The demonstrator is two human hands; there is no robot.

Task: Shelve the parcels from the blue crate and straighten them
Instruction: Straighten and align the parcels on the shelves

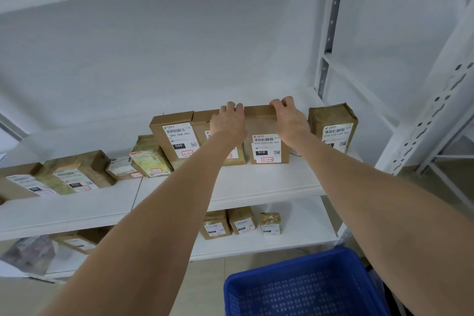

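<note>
A row of brown cardboard parcels with white labels stands on the white middle shelf. My right hand grips the top right edge of the upright parcel labelled 010, fingers curled over its top. My left hand lies over the top of the parcel next to it on the left, fingers hooked over its back edge. The blue crate sits on the floor at lower right; the part in view holds nothing.
Left of my hands stand a parcel labelled 060 and several taped parcels lying flat. Another taped parcel stands at the right end by the upright post. The lower shelf holds three small parcels.
</note>
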